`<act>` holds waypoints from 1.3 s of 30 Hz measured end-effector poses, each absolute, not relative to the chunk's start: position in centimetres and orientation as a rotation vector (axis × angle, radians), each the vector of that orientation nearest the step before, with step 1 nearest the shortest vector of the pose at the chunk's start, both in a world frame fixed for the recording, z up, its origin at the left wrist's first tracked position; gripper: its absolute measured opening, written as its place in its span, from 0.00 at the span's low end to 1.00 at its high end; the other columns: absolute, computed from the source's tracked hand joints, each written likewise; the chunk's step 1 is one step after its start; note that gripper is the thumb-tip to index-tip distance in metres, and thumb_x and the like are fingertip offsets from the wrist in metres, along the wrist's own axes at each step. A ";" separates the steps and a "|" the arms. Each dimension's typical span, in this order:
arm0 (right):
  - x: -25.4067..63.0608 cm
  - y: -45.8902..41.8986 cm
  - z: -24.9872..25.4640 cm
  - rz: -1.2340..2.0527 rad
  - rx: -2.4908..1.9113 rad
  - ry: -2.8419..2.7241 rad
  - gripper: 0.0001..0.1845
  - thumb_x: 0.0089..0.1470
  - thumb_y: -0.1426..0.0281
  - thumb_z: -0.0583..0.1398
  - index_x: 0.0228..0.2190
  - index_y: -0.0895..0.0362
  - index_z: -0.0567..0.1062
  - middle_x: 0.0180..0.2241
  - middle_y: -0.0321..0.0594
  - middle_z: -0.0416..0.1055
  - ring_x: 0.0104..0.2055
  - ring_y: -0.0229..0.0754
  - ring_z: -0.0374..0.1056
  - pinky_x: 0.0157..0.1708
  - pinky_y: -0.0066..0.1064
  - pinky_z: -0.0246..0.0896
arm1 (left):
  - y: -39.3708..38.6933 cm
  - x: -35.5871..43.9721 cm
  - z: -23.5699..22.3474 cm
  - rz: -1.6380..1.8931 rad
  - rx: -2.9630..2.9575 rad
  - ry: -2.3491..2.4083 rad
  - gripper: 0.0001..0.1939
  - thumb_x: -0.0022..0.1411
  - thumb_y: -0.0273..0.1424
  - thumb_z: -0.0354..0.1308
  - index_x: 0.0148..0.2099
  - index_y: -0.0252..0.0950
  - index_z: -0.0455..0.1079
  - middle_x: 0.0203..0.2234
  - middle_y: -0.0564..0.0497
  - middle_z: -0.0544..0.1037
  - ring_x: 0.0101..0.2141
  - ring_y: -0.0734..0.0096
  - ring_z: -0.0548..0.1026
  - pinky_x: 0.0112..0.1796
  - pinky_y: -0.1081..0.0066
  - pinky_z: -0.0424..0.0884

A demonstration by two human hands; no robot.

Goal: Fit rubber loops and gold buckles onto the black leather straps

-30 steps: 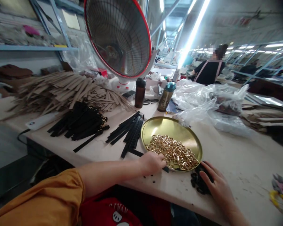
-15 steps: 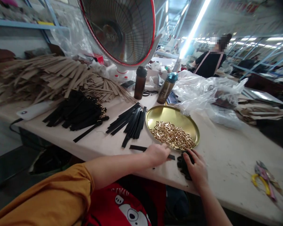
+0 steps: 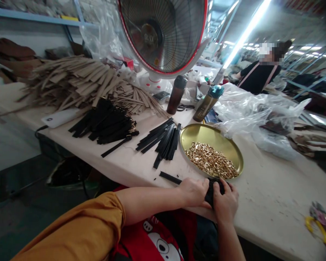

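My left hand (image 3: 193,191) and my right hand (image 3: 226,200) meet at the table's near edge, both closed on a small heap of black pieces (image 3: 212,192) between them. A black strap (image 3: 170,177) lies just left of my left hand. Right behind the hands sits a round brass tray (image 3: 203,136) holding a pile of small gold metal fittings (image 3: 212,164).
Loose black straps (image 3: 164,139), a larger black bundle (image 3: 108,125) and a heap of tan strips (image 3: 78,83) cover the table's left. A big fan (image 3: 165,32), two bottles (image 3: 176,95), clear plastic bags (image 3: 255,108) stand behind. Pliers (image 3: 319,223) lie far right. Another person (image 3: 258,74) works beyond.
My right hand slid left with the black pieces and my left hand came off the strap; both hands now close together on the black heap. The camera turned left.
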State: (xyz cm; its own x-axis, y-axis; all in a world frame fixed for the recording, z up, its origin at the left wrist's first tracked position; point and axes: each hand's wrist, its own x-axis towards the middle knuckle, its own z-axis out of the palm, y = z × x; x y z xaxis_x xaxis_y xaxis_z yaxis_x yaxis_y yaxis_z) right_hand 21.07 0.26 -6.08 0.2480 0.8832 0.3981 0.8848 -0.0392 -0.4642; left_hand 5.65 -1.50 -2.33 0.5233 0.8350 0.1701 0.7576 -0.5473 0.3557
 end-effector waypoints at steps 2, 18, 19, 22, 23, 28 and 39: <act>20.0 -0.2 -6.0 0.002 -1.839 -1.636 0.26 0.51 0.57 0.50 0.41 0.63 0.74 0.43 0.54 0.63 0.47 0.54 0.58 0.47 0.42 0.53 | -1.7 5.0 -2.2 0.465 2.537 1.342 0.40 0.48 0.53 0.55 0.51 0.25 0.56 0.34 0.42 0.72 0.32 0.61 0.74 0.26 0.69 0.68; 7.2 1.8 -4.7 0.293 -1.521 -1.781 0.19 0.54 0.65 0.50 0.39 0.63 0.74 0.39 0.51 0.68 0.43 0.48 0.62 0.46 0.41 0.54 | -1.0 -5.7 -1.4 0.296 2.435 1.731 0.33 0.52 0.46 0.56 0.53 0.29 0.57 0.35 0.43 0.72 0.35 0.61 0.73 0.32 0.69 0.67; 6.7 2.0 -4.6 0.307 -1.508 -1.783 0.19 0.54 0.65 0.49 0.41 0.63 0.73 0.40 0.50 0.68 0.43 0.47 0.62 0.46 0.40 0.55 | -0.9 -6.0 -1.4 0.285 2.419 1.761 0.32 0.53 0.45 0.55 0.53 0.29 0.57 0.35 0.43 0.72 0.34 0.61 0.73 0.32 0.69 0.67; 6.0 2.3 -4.3 0.378 -1.389 -1.736 0.20 0.56 0.66 0.48 0.46 0.61 0.69 0.44 0.49 0.66 0.47 0.45 0.61 0.48 0.39 0.55 | -0.7 -6.5 -1.2 0.262 2.375 1.843 0.28 0.58 0.41 0.51 0.55 0.29 0.55 0.34 0.43 0.71 0.33 0.61 0.74 0.29 0.69 0.67; 6.1 2.3 -4.2 0.389 -1.337 -1.704 0.20 0.56 0.67 0.48 0.47 0.61 0.68 0.45 0.49 0.65 0.49 0.45 0.60 0.49 0.39 0.54 | -0.8 -6.7 -1.0 0.256 2.362 1.871 0.27 0.59 0.40 0.50 0.56 0.29 0.54 0.34 0.43 0.71 0.32 0.61 0.74 0.29 0.69 0.67; 8.6 1.5 -3.7 0.348 -1.288 -1.576 0.17 0.55 0.68 0.51 0.43 0.60 0.70 0.42 0.47 0.67 0.46 0.44 0.62 0.47 0.41 0.55 | -2.6 -7.7 0.3 0.245 2.352 1.917 0.30 0.56 0.44 0.52 0.56 0.34 0.54 0.36 0.46 0.71 0.34 0.64 0.73 0.31 0.70 0.67; 7.2 -2.3 -1.3 1.100 -1.282 -1.661 0.15 0.52 0.60 0.54 0.37 0.57 0.70 0.28 0.39 0.68 0.28 0.40 0.63 0.28 0.31 0.59 | -4.6 -8.6 3.7 0.468 2.058 1.760 0.22 0.62 0.35 0.45 0.58 0.36 0.53 0.45 0.45 0.70 0.42 0.64 0.70 0.41 0.66 0.66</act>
